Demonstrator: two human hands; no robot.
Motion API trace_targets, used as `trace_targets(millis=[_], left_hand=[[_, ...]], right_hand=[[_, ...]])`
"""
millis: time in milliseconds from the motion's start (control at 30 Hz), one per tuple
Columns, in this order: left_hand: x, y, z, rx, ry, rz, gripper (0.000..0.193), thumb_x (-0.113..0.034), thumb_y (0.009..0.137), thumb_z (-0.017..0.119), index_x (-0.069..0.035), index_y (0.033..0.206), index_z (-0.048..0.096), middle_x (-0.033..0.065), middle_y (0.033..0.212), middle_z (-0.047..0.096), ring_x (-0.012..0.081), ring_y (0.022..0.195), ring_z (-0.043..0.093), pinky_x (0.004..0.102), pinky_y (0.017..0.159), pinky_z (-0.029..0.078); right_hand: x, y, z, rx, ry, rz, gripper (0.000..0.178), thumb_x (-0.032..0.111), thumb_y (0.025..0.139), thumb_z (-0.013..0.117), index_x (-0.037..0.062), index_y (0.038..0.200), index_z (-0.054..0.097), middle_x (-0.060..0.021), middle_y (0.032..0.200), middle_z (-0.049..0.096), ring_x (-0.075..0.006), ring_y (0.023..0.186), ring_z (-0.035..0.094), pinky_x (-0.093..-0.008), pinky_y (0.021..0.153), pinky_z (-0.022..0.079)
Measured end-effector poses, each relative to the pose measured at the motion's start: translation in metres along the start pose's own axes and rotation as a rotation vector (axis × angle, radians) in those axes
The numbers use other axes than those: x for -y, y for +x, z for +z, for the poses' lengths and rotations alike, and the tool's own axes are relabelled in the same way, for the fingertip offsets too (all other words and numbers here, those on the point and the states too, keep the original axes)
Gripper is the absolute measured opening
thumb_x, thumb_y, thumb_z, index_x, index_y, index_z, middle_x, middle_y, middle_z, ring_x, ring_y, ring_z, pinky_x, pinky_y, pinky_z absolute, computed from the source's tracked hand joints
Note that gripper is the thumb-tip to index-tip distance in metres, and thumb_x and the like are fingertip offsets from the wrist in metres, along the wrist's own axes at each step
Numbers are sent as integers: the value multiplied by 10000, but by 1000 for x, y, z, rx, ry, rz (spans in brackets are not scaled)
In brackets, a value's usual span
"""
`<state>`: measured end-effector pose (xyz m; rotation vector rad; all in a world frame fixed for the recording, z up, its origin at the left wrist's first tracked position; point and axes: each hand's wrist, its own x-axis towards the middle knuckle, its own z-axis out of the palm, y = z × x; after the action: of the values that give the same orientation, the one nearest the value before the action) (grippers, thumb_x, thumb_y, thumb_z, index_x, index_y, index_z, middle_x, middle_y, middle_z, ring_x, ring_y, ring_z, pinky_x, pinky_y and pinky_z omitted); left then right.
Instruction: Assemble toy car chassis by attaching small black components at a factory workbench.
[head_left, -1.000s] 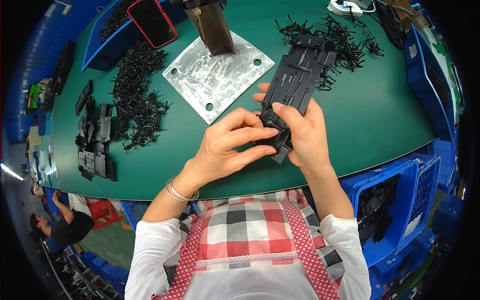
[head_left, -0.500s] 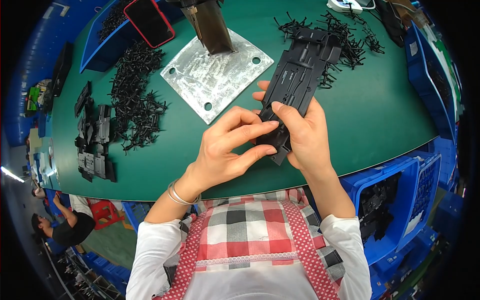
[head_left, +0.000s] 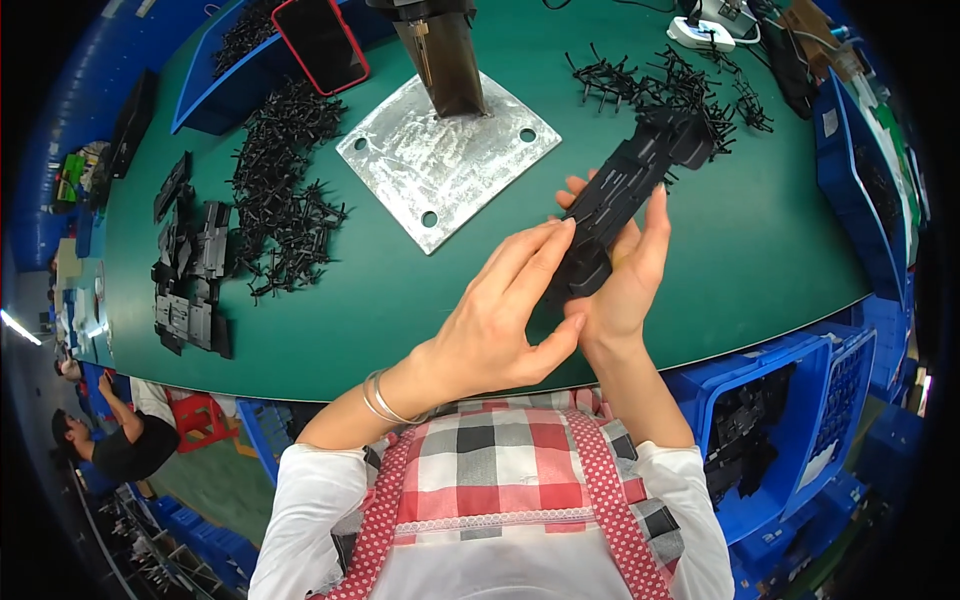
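Note:
A long black moulded plastic part (head_left: 625,195) slants up and to the right between my hands, raised over the green table (head_left: 390,320). My right hand (head_left: 625,285) cradles it from below and along its right side, thumb stretched up beside it. My left hand (head_left: 510,310) grips its lower end, fingertips on the near left edge and thumb underneath. Part of that end is hidden by the fingers. Past its upper end lie several small black branched plastic pieces (head_left: 660,85).
A metal base plate (head_left: 450,170) with a post stands mid-table. To its left are a heap of small black pieces (head_left: 285,190), stacked black parts (head_left: 190,300) and a red-cased phone (head_left: 320,45) by a blue bin (head_left: 215,105). A blue crate (head_left: 720,385) sits below the right edge.
The black part has been turned over and tilted further right, so its other face shows. My right thumb has come off its top, and my left fingers have shifted along its lower end.

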<state>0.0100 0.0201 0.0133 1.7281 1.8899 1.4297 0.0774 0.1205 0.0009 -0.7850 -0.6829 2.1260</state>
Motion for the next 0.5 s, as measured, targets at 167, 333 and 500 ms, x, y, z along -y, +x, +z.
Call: trace_targets(millis=[167,333,500], left_hand=[[5,2,7,-35,16,-7,495,-55,689,686,93,1127,511,217,1143,515,328,1019,552,362,840,474],[4,7,-2,49,51,42,461,-54,702,670,102,1104,505,224,1123,513,354,1008,540,379,843,467],[13,11,-11,46,119,146,472,-80,686,684,111,1079,503,236,1076,539,374,996,544,392,846,469]], right_hand=[[-1,-6,3,-22,-4,-5,633,581,884,305,23,1131,471,-98,1098,524,-188,1019,493,-306,911,395],[-4,-6,1,-80,10,13,667,614,873,295,22,1135,458,-91,1115,512,-184,1039,483,-304,925,385],[2,-7,2,35,54,74,617,528,910,285,-4,1185,435,-107,1181,477,-206,1083,460,-325,954,360]])
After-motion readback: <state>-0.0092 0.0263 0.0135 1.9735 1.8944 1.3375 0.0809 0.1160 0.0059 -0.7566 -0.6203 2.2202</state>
